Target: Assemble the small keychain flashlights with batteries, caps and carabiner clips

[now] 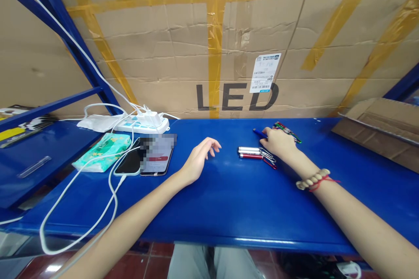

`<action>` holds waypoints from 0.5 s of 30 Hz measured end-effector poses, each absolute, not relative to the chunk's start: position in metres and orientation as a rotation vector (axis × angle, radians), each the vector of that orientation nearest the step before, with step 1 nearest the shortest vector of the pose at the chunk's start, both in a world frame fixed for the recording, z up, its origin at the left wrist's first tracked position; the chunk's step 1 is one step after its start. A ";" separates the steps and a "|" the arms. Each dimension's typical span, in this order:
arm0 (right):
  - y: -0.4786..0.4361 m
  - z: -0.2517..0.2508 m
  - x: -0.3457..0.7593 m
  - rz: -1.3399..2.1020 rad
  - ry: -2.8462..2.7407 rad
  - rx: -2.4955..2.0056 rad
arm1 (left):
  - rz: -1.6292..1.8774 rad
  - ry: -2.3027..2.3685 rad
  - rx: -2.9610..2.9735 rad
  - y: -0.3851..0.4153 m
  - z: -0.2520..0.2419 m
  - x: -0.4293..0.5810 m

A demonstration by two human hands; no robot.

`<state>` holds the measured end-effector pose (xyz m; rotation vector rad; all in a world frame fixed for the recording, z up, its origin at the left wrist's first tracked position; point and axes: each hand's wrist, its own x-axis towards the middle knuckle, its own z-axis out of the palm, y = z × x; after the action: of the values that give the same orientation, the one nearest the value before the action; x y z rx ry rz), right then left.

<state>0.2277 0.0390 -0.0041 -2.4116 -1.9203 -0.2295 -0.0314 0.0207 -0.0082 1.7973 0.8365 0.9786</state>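
My right hand (278,141) is over the far right of the blue table, fingers closed on a slim blue tube (259,133) whose tip points left. Its other end is hidden by the hand. Just left of that wrist lie a silver tube (249,150) and a red tube (251,156), side by side, with small carabiner clips; they look like keychain flashlights. Behind my right hand are several more clipped pieces (288,130), green and red among them, partly covered. My left hand (200,159) rests near the table's middle, holding nothing, its fingers loosely bent and apart.
Two phones (128,163) lie left of my left hand, beside a green tissue pack (103,151). White cables (114,192) loop from a power strip (157,125) over the left side. A cardboard box (379,133) stands right; a large taped carton (180,52) backs the table.
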 end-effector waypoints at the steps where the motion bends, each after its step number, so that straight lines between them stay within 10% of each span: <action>1: 0.039 -0.004 0.227 -0.221 -1.914 -2.423 | 0.981 0.837 1.797 0.021 -0.008 -0.031; 15: 0.030 0.009 0.212 -0.386 -1.809 -2.141 | 0.952 0.835 1.808 0.022 -0.009 -0.032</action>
<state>0.2116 0.0298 0.0091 -2.1407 -1.8092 -0.3856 -0.0325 0.0216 -0.0087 1.8084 0.8348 0.9522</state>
